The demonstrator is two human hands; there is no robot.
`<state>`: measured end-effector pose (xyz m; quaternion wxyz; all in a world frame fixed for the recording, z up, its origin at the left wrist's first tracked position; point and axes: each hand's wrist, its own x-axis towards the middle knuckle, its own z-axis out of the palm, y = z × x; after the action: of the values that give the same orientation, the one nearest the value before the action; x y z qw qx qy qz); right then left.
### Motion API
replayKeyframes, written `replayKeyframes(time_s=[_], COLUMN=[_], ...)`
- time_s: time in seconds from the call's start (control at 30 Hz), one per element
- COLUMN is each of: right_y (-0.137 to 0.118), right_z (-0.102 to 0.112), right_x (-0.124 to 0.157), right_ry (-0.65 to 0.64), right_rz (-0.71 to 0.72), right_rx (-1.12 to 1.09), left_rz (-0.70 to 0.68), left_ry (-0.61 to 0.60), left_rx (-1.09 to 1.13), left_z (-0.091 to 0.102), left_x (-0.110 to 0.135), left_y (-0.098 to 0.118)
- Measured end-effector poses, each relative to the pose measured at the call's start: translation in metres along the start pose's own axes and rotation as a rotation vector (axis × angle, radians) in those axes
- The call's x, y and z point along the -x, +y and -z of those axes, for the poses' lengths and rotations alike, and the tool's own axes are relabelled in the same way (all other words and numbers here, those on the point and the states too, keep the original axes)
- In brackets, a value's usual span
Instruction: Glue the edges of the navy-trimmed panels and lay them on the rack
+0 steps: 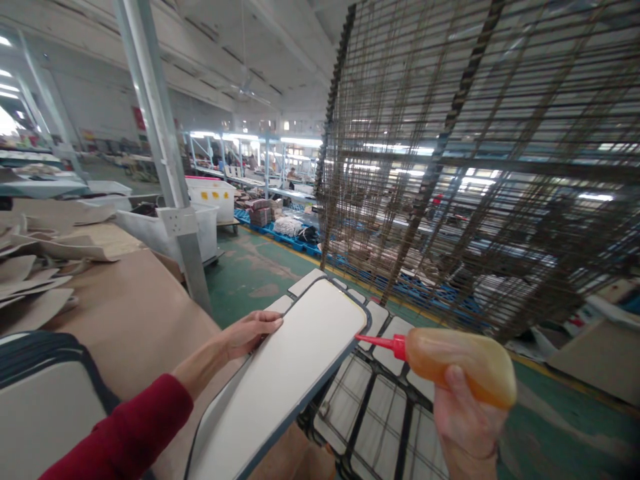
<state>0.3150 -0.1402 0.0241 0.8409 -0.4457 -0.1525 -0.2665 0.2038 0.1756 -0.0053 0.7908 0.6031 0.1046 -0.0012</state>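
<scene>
My left hand (255,330) pinches the left edge of a long white panel (305,340) with a dark blue border, thumb on top. The panel is tilted, its rounded end pointing away from me. In my right hand (465,407) is a squeeze glue bottle (460,363) holding amber liquid, its fingers wrapped round the body. The bottle's red nozzle (375,341) points left, its tip at the panel's right border near the rounded corner. A thin yellowish line shows along that corner. Another white panel lies partly hidden beneath the held one.
Below stands a wire rack (370,407) with several white panels laid on it. A tall mesh rack (400,167) rises at the right. On the left, a brown-covered table (145,300) bears a stack of dark-edged panels (45,400) and loose beige sheets (30,280). A metal post (170,153) stands behind.
</scene>
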Motion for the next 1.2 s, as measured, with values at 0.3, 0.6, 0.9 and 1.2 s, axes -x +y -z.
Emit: replayKeyframes(time_s=[0.3,0.6,0.9,1.2], right_y=[0.004,0.006,0.008,0.016], right_z=[-0.005,-0.006,-0.009,0.000], right_x=[0.004,0.009,0.016,0.023], right_ry=[-0.044,-0.130,-0.128,-0.256], right_rz=[-0.060,-0.097,-0.140,-0.059], right_rx=[-0.025,-0.026,-0.017,0.162], left_rz=[0.013,0.003,0.012,0.034], left_ry=[0.056,0.102,0.107,0.165], left_rx=[0.051,0.072,0.098,0.133], left_z=[-0.012,-0.009,-0.009,-0.009], left_x=[0.010,0.014,0.017,0.018], left_y=[0.000,-0.005,-0.004,-0.007])
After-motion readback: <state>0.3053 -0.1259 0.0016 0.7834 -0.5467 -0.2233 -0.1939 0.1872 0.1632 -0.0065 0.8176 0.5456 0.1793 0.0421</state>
